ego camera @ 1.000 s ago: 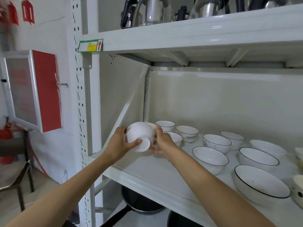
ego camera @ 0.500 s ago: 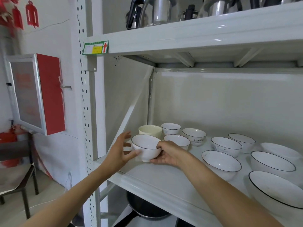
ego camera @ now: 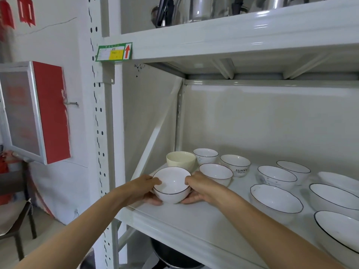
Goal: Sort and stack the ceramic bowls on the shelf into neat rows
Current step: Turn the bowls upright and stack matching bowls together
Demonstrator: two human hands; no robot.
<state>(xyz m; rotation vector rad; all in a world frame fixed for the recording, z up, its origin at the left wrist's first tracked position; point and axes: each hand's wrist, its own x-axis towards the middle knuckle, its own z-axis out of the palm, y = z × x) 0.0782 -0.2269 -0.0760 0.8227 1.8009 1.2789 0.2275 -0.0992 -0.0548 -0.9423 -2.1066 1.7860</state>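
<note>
A small white bowl (ego camera: 172,186) with a thin dark rim sits upright near the front left corner of the white shelf (ego camera: 194,222). My left hand (ego camera: 144,189) cups its left side and my right hand (ego camera: 198,188) cups its right side. Behind it stands a cream bowl (ego camera: 180,160). Further small dark-rimmed bowls (ego camera: 215,172) stand to the right, one marked SUNNY (ego camera: 236,165). Larger dark-rimmed bowls (ego camera: 275,199) fill the right part of the shelf.
The upright post (ego camera: 101,133) and a diagonal brace (ego camera: 153,140) bound the shelf's left end. The upper shelf (ego camera: 233,33) carries metal kettles. A dark pan (ego camera: 171,255) lies on the level below. A red cabinet (ego camera: 38,111) hangs on the wall at left.
The bowl was held tilted on its side in the air, then turned upright and lowered onto the shelf's front left. Both hands stay on it.
</note>
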